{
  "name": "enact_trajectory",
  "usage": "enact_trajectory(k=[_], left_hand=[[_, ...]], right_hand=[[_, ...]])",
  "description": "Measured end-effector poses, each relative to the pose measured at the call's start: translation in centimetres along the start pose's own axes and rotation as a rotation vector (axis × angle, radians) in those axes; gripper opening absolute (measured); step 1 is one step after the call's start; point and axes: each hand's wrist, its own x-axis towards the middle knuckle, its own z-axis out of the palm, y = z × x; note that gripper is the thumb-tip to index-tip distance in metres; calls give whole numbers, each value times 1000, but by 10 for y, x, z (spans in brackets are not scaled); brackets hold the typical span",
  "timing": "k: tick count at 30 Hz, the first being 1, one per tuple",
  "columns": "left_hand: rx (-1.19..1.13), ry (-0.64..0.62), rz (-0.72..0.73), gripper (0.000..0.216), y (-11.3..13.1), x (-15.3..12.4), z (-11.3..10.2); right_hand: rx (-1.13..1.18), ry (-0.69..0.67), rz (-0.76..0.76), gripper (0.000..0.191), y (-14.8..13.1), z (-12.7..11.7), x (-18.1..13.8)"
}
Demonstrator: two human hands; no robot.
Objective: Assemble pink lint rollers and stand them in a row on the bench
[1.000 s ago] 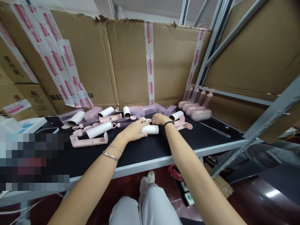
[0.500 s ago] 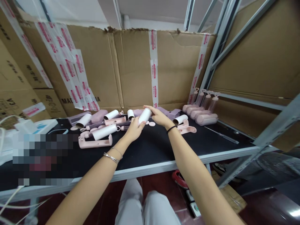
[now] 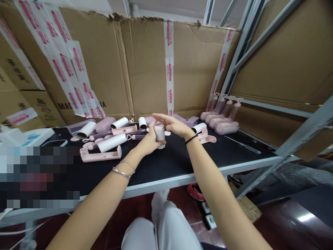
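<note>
My left hand [image 3: 148, 140] is wrapped round a white tube [image 3: 160, 136] that stands upright on the black table top. A pale pink disc shows at the tube's upper end. Just above that end, my right hand [image 3: 173, 124] is held flat with fingers stretched out; whether the palm touches the disc I cannot tell. To the left lie more white tubes [image 3: 112, 142], a pink U-shaped holder [image 3: 101, 155] and clear tubes with heart-shaped ends. Right of my right hand are another white tube [image 3: 199, 127] and a pink holder [image 3: 207, 138].
Several pink pieces with clear heart-topped tubes [image 3: 227, 126] stand at the back right, near a screwdriver [image 3: 243, 144]. A tall cardboard wall [image 3: 148, 66] backs the table [image 3: 171, 166]. A metal shelf post [image 3: 293, 139] rises on the right. A white power strip [image 3: 39, 136] lies left.
The white tube has gone from tilted in both hands to upright on the table in my left hand. My right hand has let go of it and flattened over its top. The view has shifted slightly.
</note>
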Motion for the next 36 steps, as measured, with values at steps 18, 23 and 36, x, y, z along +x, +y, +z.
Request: enact_trajectory(k=[18,23,36], left_hand=[[-659,582,-232,56,-10,18,-9],[-1069,748,-311,40,-8,20,-25],[-1183,602,-264,29,-3,16,-20]], right_hand=[[-593,104,477,20,50,8,2],[-16,327,102,32,26,17,10],[442,303,-58,45,20,42,18]])
